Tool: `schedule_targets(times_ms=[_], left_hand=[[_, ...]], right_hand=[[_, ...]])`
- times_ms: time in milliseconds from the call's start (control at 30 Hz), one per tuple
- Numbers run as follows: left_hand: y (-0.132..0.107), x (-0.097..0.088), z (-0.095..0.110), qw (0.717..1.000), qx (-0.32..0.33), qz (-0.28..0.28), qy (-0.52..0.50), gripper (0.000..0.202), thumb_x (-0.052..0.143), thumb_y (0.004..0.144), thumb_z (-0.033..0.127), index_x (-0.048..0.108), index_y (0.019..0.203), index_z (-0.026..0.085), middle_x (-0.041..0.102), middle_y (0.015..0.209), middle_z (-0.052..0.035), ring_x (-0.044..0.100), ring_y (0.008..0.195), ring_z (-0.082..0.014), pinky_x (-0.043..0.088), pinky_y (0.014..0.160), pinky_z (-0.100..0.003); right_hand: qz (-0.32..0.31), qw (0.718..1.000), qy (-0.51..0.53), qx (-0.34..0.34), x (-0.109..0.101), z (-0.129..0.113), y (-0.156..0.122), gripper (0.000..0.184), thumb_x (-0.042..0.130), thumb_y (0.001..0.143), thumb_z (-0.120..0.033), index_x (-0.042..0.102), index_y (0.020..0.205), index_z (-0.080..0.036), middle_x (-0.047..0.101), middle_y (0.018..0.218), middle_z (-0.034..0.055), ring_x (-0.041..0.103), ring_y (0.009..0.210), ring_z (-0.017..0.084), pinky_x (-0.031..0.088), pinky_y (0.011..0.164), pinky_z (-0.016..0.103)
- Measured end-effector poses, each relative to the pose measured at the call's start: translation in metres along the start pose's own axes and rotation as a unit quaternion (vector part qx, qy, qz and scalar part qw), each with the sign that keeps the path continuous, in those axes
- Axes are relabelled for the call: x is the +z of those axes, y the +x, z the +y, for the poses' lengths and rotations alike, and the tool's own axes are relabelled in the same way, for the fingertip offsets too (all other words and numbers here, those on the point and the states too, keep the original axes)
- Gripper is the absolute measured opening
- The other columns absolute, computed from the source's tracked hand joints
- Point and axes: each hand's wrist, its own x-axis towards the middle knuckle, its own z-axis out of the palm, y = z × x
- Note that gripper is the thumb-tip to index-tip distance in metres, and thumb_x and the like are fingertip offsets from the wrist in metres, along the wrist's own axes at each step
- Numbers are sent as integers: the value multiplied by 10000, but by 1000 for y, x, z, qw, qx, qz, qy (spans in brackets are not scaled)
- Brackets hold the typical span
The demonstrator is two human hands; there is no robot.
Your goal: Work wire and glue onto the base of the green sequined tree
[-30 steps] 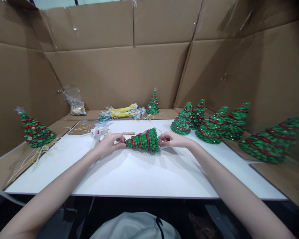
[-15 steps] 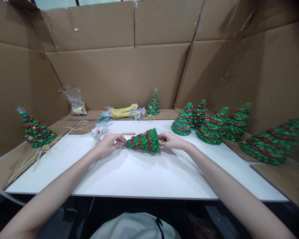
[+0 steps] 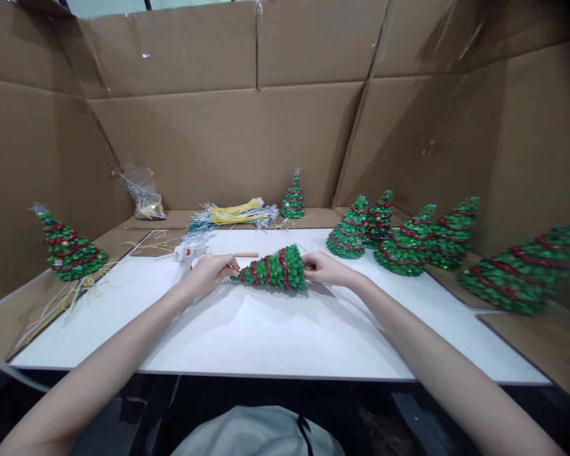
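A small green cone tree with red garland point(image 3: 274, 270) lies on its side on the white board point(image 3: 266, 329), tip pointing left. My left hand point(image 3: 212, 270) pinches the tip end, fingers closed on it. At the wide base, my right hand point(image 3: 323, 267) has its fingers curled against the rim. A thin wire arcs up near the base by that hand.
A white glue gun point(image 3: 189, 252) and a thin wooden stick point(image 3: 246, 254) lie just behind my left hand. Several finished trees point(image 3: 403, 240) stand along the right, one tree point(image 3: 69, 247) at the left, one tree point(image 3: 292, 197) at the back. Yellow and silver strands point(image 3: 232, 214) are piled behind. Cardboard walls enclose everything.
The lying tree has shifted slightly left and rolled a little between my hands. Both hands keep their hold at its two ends.
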Motion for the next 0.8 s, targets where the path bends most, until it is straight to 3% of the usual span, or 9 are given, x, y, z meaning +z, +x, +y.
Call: schedule_targets(times_ms=[200,433,800], left_hand=[[0,2,-4,999,11,3,39,128,505,860,162,622,833,205,699,839,0,631,776,-159,419,696,-230],[-1,1,-1,995,51,15,79,125,481,889,169,587,832,201,680,872,4,618,802,-155,396,705,-232],[-1,5,7,982,81,37,169,172,412,876,98,527,782,183,632,796,-9,581,735,-156,356,638,-243]], right_hand=[[-3,1000,-8,6,0,-6,-1,162,478,637,-300,373,568,-198,332,518,-56,306,521,92,234,503,234],[-4,1000,-20,-1,0,-7,-2,121,477,643,-289,432,600,-185,322,522,-55,290,520,93,225,495,234],[11,999,-39,-8,3,-4,0,114,474,627,-254,399,570,-190,328,528,-47,290,518,94,226,506,241]])
